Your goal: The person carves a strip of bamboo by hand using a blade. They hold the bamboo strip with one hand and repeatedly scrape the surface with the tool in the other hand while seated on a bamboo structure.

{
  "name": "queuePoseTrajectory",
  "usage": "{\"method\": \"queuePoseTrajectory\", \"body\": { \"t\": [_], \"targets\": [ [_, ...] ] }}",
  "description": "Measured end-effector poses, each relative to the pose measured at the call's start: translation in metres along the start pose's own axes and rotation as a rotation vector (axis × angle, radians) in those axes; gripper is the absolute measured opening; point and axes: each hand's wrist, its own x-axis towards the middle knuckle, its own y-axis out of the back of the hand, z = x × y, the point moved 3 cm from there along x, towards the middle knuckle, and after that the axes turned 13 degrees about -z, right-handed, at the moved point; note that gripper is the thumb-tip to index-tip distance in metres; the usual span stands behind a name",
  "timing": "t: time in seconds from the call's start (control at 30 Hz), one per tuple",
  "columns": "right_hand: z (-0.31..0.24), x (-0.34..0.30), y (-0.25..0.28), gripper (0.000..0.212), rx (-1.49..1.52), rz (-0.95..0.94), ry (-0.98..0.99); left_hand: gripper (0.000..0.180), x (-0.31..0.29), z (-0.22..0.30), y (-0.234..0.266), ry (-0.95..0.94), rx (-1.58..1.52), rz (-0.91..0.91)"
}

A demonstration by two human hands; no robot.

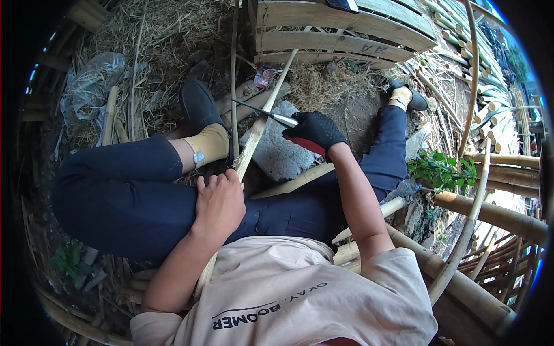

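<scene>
A long pale bamboo strip (pixel 251 151) slants from beside my body, over my thigh, up toward the wooden crate. My bare left hand (pixel 222 202) is closed around its lower part, above my bent leg. On my right hand (pixel 314 135) is a black glove with a red palm side. It grips the light-coloured handle of a knife (pixel 284 120). The dark, narrow blade points left and lies across the strip, well ahead of my left hand. Beneath the knife and strip sits a grey stone block (pixel 283 153).
A slatted wooden crate (pixel 340 43) stands ahead, with a phone (pixel 343 5) on top. Crumpled clear plastic (pixel 98 81) lies at left among straw. Bamboo poles (pixel 499 216) and a leafy green plant (pixel 443 172) are at right. My dark shoe (pixel 202 106) rests beside the strip.
</scene>
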Motion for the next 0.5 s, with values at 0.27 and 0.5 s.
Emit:
{"method": "queuePoseTrajectory", "body": {
  "t": [0.27,0.5],
  "targets": [
    [-0.021,-0.006,0.005,0.042,0.015,-0.017,-0.029,0.022,-0.033,-0.021,0.033,-0.03,0.116,0.018],
    [-0.011,0.001,-0.013,0.046,-0.065,0.054,-0.067,0.024,-0.023,-0.007,0.005,-0.03,0.123,0.079]
  ]
}}
